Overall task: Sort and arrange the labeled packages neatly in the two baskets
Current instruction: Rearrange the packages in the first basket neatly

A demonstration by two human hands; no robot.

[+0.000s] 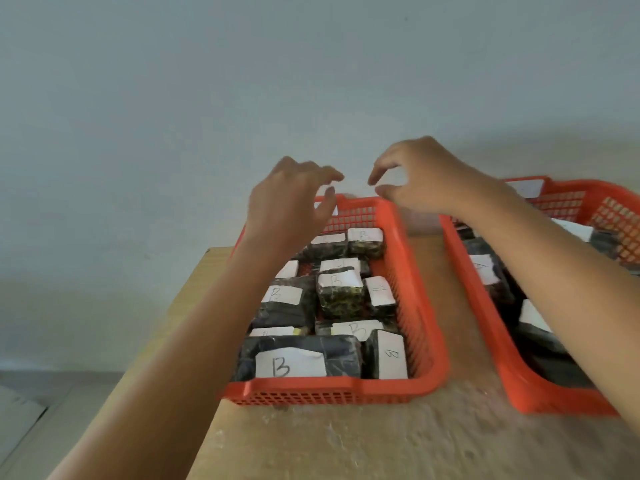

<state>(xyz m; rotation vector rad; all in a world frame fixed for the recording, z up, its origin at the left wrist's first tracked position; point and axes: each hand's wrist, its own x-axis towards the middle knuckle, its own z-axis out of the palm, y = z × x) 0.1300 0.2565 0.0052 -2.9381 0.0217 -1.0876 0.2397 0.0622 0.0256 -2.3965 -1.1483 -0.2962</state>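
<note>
- Two orange perforated plastic baskets stood side by side on the worn wooden table [346, 441] in the head view: the left basket [408, 271] near the table's left edge, the right basket [498, 358] running off toward its right edge.
- The left basket was packed with dark wrapped packages with white paper labels [298, 358], several legibly marked "B", lying in fairly tidy rows.
- The right basket also held dark labelled packages [488, 268], largely hidden by the right forearm; their letters were unreadable.
- The left hand [291, 202] and right hand [426, 181] hovered above the left basket's far rim, fingers loosely curled, holding nothing.
- No package lay loose on the table, so sorting looked nearly finished; only tidying seemed left.
</note>
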